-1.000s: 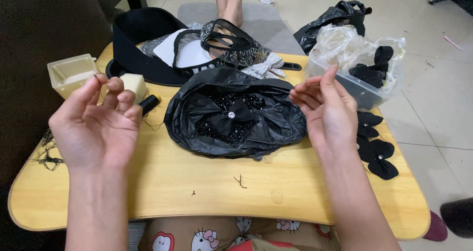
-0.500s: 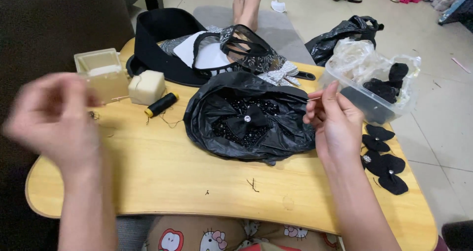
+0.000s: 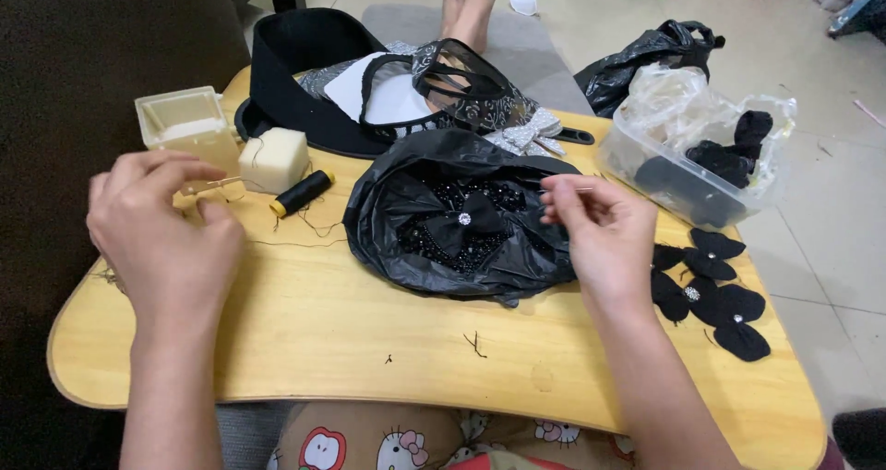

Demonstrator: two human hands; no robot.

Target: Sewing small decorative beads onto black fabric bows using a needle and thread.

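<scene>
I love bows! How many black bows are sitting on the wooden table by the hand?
3 black bows, clustered on the table's right edge beside the right hand. More sit in the plastic tub; some may be hidden.

Your left hand (image 3: 161,230) pinches a thin needle (image 3: 221,182); its tip and any thread through it are too fine to resolve. Your right hand (image 3: 595,235) grips a second thin item, needle or pin, also too small to identify. The thread between the two hands cannot be traced.

The black plastic bag (image 3: 461,221) conceals most of its bead contents beneath the folds. The clear plastic tub (image 3: 688,170) blurs its contents behind crumpled film.

The tabletop (image 3: 369,341) is cut off at the lower right edge. Both of your forearms leave the picture at the bottom edge. The bare foot (image 3: 471,4) is cropped at the top edge.
</scene>
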